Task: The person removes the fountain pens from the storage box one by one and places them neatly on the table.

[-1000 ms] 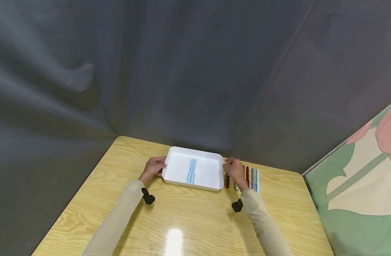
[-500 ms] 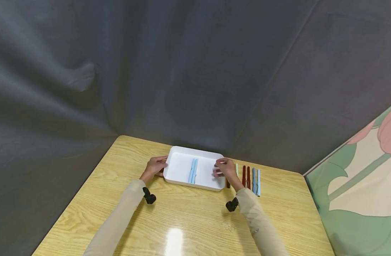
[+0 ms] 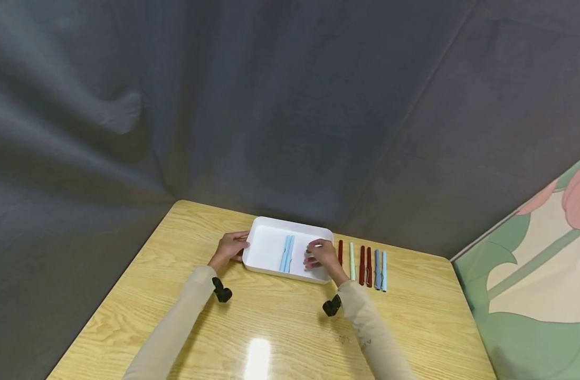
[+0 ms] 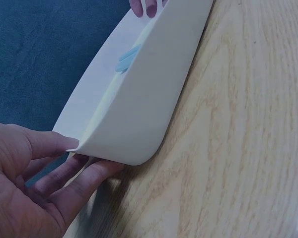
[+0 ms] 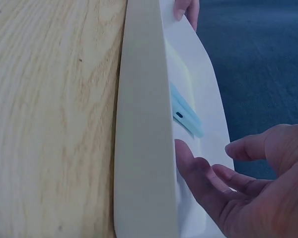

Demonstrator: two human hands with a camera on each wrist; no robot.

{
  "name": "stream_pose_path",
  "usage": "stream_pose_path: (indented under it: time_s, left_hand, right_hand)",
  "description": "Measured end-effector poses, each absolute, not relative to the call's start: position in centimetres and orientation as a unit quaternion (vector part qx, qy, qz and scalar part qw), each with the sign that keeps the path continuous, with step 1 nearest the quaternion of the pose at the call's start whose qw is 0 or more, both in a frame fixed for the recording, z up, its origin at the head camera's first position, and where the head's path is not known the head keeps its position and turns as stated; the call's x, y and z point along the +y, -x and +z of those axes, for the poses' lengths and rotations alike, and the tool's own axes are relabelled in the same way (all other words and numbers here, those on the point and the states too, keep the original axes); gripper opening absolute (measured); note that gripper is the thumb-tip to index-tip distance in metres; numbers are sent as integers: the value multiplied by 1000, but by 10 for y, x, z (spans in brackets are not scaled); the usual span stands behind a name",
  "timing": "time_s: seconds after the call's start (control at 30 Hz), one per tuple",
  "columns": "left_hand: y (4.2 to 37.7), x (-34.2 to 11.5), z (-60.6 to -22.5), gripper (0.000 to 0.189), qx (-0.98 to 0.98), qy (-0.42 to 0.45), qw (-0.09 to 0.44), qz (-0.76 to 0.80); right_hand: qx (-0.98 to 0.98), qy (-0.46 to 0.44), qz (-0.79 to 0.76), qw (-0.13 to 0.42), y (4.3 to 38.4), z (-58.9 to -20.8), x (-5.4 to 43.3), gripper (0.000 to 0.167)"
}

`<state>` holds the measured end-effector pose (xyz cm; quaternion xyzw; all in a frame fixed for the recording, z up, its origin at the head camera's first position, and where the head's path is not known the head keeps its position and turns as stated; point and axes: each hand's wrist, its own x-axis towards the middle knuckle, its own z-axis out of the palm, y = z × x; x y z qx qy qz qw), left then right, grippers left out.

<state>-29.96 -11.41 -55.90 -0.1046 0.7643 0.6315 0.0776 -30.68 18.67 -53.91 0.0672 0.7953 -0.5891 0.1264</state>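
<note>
A white rectangular tray [image 3: 268, 238] stands near the back edge of the table. My left hand [image 3: 230, 246] grips its left end, thumb over the rim and fingers underneath, as the left wrist view shows. Two light blue pens [image 3: 286, 254] lie side by side near the middle of the tray. Over the tray's right part is my right hand [image 3: 322, 255], to the right of these pens. In the right wrist view, the fingers [image 5: 196, 173] of that hand are loosely bent and spread, holding nothing, with the thumb apart from them.
Right of the tray a row of pens lies on the wooden table [image 3: 280, 322]: a dark red pen [image 3: 340, 252], a light green pen [image 3: 352, 261], two more dark red ones, a blue pen [image 3: 377, 270] and a light blue one. A dark curtain [image 3: 280, 132] hangs behind.
My right hand has moved left, from over the pens beside the tray to inside the tray, uncovering the row of pens. My left hand has stayed on the tray's left end.
</note>
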Motion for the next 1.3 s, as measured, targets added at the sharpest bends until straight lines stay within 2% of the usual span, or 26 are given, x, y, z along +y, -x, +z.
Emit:
stream_pose_path:
  time_s: [0.37,0.7,0.87,1.03,1.3]
  left_hand:
    - [299,-109,-557,49,766,117,79,627]
    - [296,-108,-554,48,780,119,63,611]
    - [295,-107,-555,48,776,121,69,615]
    - [295,-108,-555,48,772,122,73,620]
    - [294,-106,-556,48,770,122,73,622]
  right_hand:
    - [809,-69,-564,148,305,-543,173,26]
    - [858,-70,-492,127,303,-548,145,42]
    - [890,-79,-437,107,305,-549,140,38]
    - [900,-74,-421,86,304,-548,140,26]
    - [861,-65,-492,106,305,-551,155,21]
